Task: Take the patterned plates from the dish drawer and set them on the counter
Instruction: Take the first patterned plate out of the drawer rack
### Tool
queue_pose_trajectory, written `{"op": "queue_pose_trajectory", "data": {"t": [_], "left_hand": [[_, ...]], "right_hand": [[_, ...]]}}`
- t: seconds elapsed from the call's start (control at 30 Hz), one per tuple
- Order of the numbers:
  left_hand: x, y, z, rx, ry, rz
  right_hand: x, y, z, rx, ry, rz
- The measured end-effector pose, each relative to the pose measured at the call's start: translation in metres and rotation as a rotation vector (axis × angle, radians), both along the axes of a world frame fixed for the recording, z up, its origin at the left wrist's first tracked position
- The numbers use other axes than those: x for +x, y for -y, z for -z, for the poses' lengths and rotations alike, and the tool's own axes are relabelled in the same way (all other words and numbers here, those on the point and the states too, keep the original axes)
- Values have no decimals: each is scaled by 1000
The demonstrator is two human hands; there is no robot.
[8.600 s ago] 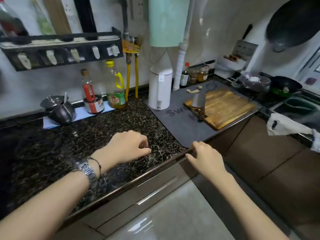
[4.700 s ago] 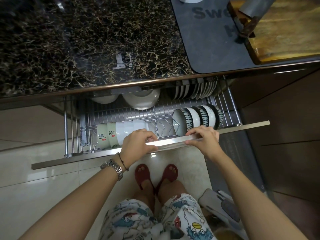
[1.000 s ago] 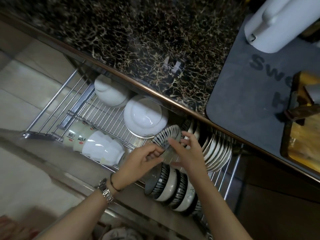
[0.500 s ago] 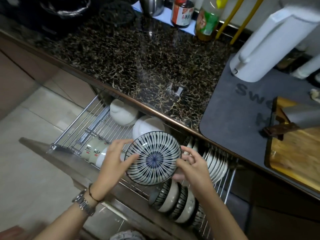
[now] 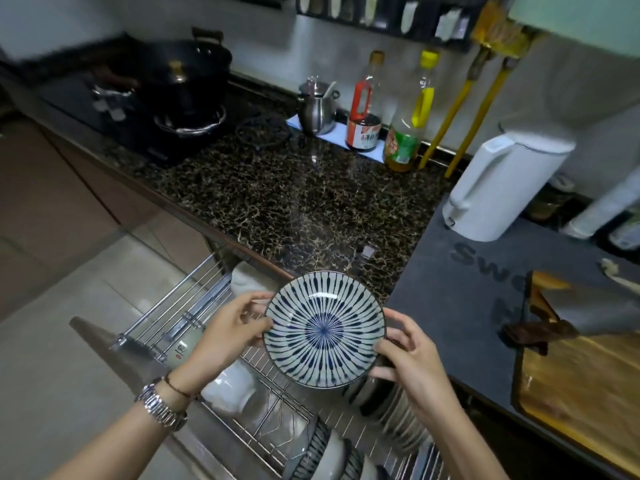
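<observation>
**First patterned plate lifted, not yet on counter**

Step in hand: carry. One patterned plate (image 5: 325,330), blue radial stripes, face up and roughly level, is held in the air above the open dish drawer (image 5: 194,306), just in front of the counter (image 5: 294,202) edge. Its far rim overlaps the edge in view; I can't tell if it touches. Nothing has been set down.

Hands: left hand (image 5: 230,336) clamps the plate's left rim, thumb on top, fingers under. Right hand (image 5: 412,358) grips the lower right rim, fingers curled beneath. Both are closed on the same plate.

Next move, my read: go forward and up from the drawer, clear the counter edge, and lower the plate flat onto the bare marble. Best landing spot looks like the marble left of the grey mat (image 5: 460,306) and in front of the bottles. Keep it level; glazed ware on stone should go down softly.

Counts:
- patterned plates in hand: 1
- patterned plates on counter: 0
- dishes on edge in the drawer right of the plate, under the right wrist (image 5: 398,410): several, blurred, no exact count and pattern unclear
- striped bowls (image 5: 332,455) at drawer front: at least 3, cut by the frame
- white bowls (image 5: 232,386) in the drawer left of the plate: a stack, count unclear
- bottles on counter: 2, one with red handle (image 5: 364,109), one with yellow cap (image 5: 410,123)
- white kettle (image 5: 498,188): 1, on the mat
</observation>
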State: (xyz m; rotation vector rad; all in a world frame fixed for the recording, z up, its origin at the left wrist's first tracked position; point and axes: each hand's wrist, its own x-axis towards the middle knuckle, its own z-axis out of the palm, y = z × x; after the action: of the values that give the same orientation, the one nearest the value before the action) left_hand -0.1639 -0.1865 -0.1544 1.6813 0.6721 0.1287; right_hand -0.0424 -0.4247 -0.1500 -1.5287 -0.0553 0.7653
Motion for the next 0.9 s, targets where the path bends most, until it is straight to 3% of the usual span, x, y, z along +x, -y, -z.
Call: {"op": "queue_pose_trajectory", "data": {"t": [0.43,0.9], "left_hand": [[48,-75,-83,14,79,-20],[149,-346,-39,-19,38,61]], "right_hand": [[44,-80,-53,107,122,11],[103,-344,-15,15,99,168]]}}
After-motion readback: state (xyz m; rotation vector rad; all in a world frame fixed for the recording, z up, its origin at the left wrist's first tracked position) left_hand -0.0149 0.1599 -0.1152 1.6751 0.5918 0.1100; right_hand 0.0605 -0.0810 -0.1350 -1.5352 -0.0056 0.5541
